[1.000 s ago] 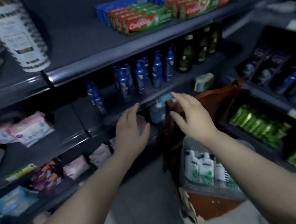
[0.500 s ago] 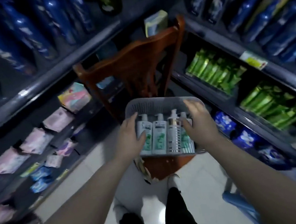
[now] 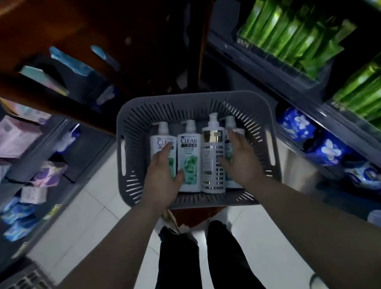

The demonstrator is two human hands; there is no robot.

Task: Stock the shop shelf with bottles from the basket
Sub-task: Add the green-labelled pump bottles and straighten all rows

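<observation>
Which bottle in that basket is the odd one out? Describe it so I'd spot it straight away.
Look at the grey basket on the wooden chair; four pump bottles lie side by side in it. The odd bottle is third from the left. Its neighbours carry green leafy labels, while this one is white with a shiny metallic band and rows of silver squares.

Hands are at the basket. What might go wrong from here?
The left hand is open over the leftmost bottle, the right hand over the rightmost bottle, with no grip yet; a hurried lift may drop one. The bottles lie packed together; pulling one may drag its neighbour. The basket sits on a chair seat, so pressing its near edge might tip it.
</observation>
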